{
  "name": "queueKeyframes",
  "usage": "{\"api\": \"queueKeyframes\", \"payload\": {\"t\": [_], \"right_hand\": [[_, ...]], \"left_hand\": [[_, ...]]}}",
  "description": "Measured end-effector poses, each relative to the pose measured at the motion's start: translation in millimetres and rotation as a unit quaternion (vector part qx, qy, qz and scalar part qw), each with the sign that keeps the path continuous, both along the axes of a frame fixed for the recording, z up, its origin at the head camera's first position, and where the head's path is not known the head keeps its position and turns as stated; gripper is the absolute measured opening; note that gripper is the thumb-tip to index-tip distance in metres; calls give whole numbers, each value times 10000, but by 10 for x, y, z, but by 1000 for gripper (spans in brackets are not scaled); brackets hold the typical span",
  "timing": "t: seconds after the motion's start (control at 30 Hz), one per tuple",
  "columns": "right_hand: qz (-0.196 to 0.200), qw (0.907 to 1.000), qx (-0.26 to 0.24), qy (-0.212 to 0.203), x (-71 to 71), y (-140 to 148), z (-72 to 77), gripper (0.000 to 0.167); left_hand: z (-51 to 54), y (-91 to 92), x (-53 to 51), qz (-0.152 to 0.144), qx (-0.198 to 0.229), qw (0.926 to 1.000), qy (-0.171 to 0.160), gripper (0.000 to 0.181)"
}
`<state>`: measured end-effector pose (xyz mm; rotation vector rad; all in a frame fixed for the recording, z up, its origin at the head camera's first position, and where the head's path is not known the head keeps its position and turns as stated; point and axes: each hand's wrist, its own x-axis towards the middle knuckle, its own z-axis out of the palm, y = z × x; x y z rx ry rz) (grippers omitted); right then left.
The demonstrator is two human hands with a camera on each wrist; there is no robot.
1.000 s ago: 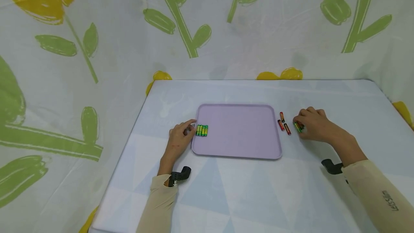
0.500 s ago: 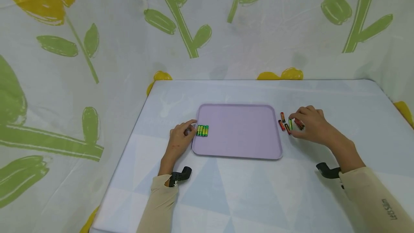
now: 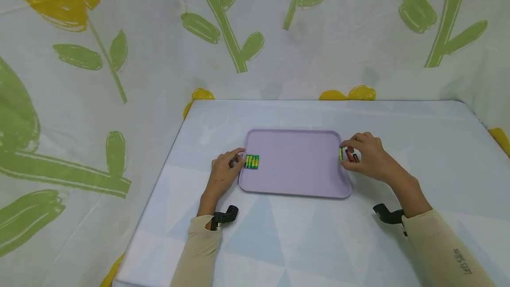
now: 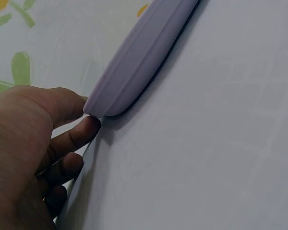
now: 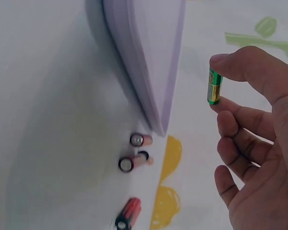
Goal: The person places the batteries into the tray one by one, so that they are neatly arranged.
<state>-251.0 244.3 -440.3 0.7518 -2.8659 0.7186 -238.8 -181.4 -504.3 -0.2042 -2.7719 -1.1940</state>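
A: Specify the tray (image 3: 295, 163).
B: Quantity: one. Pale purple, smooth, rectangular, with rounded corners and a raised rim. It lies on a tablecloth (image 3: 255, 234) printed with pale blue triangles.
A: State of the left hand (image 3: 223, 169)?
B: Thumb and index finger grasp the tray's left rim; the remaining fingers are bent. The left wrist view shows the rim's outer wall only; the tray's interior is hidden there.
A: Batteries?
B: Cylindrical, with shiny wrappers. Four green-and-yellow batteries (image 3: 252, 161) lie side by side in the tray, near its left rim.
A: State of the right hand (image 3: 368, 156)?
B: Thumb and index finger pinch one green battery (image 5: 214, 87) by its ends, at the tray's right rim in the head view. Contact with the rim cannot be determined.
A: Count of red batteries (image 5: 129, 211)?
B: At least three, outside the tray, beyond its right side. They are blurred and overlapping in the right wrist view, and partly covered by the right hand in the head view; an exact count is unavailable.
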Motion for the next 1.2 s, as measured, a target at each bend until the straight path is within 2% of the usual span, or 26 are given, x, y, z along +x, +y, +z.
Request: {"api": "queueKeyframes", "payload": {"t": [0.17, 0.37, 0.6, 0.9, 1.2], "right_hand": [[109, 9996, -249, -44, 1, -115, -27, 37], [32, 9998, -171, -139, 66, -221, -88, 34], [145, 9980, -588, -183, 0, -449, -99, 35], [91, 9972, -662, -343, -16, -763, -104, 35], [257, 9951, -873, -385, -24, -1012, -176, 36]], "left_hand": [[19, 11, 9, 49, 19, 10000, -24, 33], [-16, 51, 56, 21, 35, 10000, -32, 33], [-36, 7, 16, 83, 51, 10000, 14, 33], [7, 14, 8, 38, 6, 10000, -15, 34], [28, 11, 20, 26, -12, 10000, 50, 33]]}}
